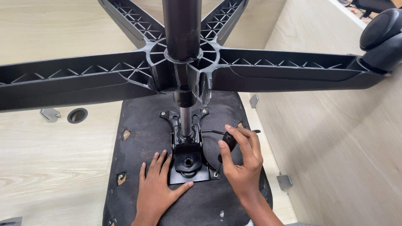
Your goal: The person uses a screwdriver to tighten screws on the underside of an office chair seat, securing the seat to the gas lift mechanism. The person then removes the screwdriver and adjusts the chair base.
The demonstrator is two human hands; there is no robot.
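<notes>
Here, nearest you, your left hand lies flat and open on the black fabric of the upturned seat underside, fingertips touching the near-left edge of the metal mechanism plate; it grips nothing. Just right of the plate, your right hand is curled shut around the black lever knob, thumb and fingers pinching it. The lever's thin rod runs left into the mechanism beside the chrome gas cylinder. Farther off and above, the five-armed chair base hangs over your hands, a caster at its far right arm. The seat rests on a pale wooden surface. If you press unevenly, the top-heavy base could tip sideways, and your flat fingers could be pinched at the plate's edge.
</notes>
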